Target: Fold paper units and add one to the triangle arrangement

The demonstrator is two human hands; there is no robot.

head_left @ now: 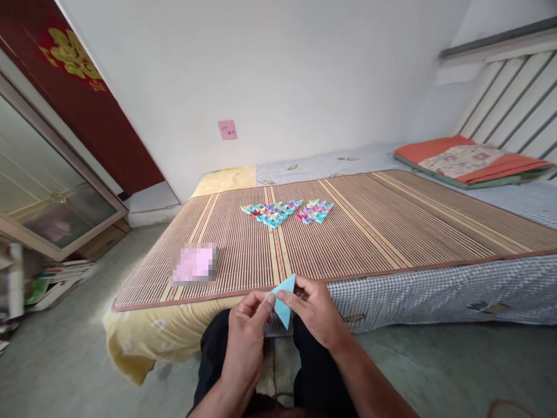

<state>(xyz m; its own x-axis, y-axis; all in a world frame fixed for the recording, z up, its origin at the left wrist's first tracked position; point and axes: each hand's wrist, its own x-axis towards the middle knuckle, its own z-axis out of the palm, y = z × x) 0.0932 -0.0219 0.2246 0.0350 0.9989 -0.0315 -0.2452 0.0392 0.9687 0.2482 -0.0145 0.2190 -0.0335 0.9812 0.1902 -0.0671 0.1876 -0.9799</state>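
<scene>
A folded light-blue paper triangle (285,312) is held up over my lap, just in front of the bed's near edge. My left hand (249,325) pinches its left corner between thumb and fingers. On the other side, my right hand (317,307) grips the paper, the thumb pressed on its face and the fingers behind, partly hidden. Beyond the hands, a larger cluster of small colourful folded-paper pieces (274,213) lies on the mat, with a smaller cluster (314,212) at its right. Farther left rests a stack of pink paper (194,264), blurred by pixelation.
A striped bamboo mat (357,232) covers the bed, over a checked sheet (435,296) and a yellow cloth (143,331). Folded orange bedding (474,159) lies at the far right near the railing (513,98). A pink note (227,130) sticks to the wall.
</scene>
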